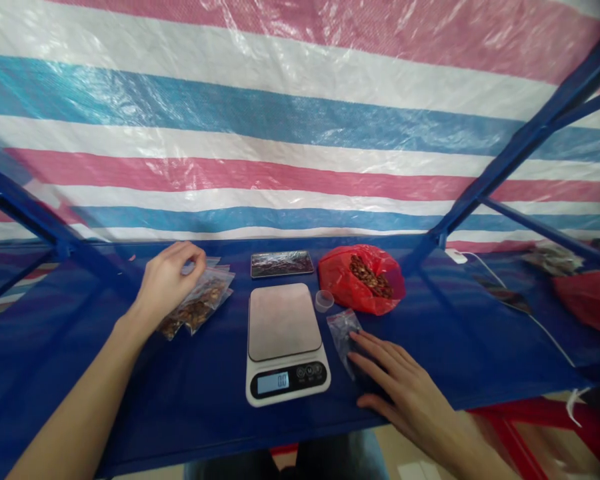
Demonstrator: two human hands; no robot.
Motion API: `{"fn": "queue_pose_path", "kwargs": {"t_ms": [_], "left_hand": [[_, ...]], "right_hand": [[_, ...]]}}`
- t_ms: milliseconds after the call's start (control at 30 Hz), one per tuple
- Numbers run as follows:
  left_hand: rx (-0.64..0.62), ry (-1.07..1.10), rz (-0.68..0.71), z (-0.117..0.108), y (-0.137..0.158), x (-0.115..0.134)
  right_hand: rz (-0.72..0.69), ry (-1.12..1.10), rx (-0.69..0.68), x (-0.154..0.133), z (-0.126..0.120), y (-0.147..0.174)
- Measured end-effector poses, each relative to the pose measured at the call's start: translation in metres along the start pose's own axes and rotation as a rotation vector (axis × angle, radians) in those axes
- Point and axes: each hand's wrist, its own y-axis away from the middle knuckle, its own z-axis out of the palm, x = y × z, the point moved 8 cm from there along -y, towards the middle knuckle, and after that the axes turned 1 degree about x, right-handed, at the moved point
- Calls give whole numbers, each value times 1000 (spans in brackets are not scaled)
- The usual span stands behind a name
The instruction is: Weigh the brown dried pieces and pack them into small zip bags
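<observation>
My left hand [173, 277] is closed in a pinch, thumb and forefinger forming a ring, over a few zip bags [207, 300] filled with brown pieces. Whether a bag edge lies between its fingertips is hidden. On the right, my right hand [405, 377] is open, its fingertips resting on flat, clear zip bags [345, 333]. Between the hands stands a white kitchen scale [285, 327] with nothing on its plate; its display reads 0.0. A small clear plastic cup [324, 301] sits by the scale's upper right corner. Behind it, a red plastic bag [335, 277] lies open around brown nut-like pieces [370, 277].
A dark phone-like slab [282, 264] lies behind the scale on the blue tabletop [195, 400]. Blue metal posts [480, 180] rise at both sides, before a striped plastic sheet [280, 160]. Far right are a white cable [535, 317] and another red bag [590, 300].
</observation>
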Motion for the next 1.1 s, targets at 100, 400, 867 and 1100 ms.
{"fn": "queue_pose_path", "kwargs": {"t_ms": [100,400,867,1100], "left_hand": [[-73,26,77,4,5,15],[-342,-56,66,44,79,4],[78,875,-237,-24,-22,84],[-136,1338,-297,16,-69,101]], "right_hand": [[56,17,-60,3,12,2],[61,-74,-12,0,9,-17],[314,-1130,185,38,-46,-175],[388,-1747,96,67,-17,-272]]}}
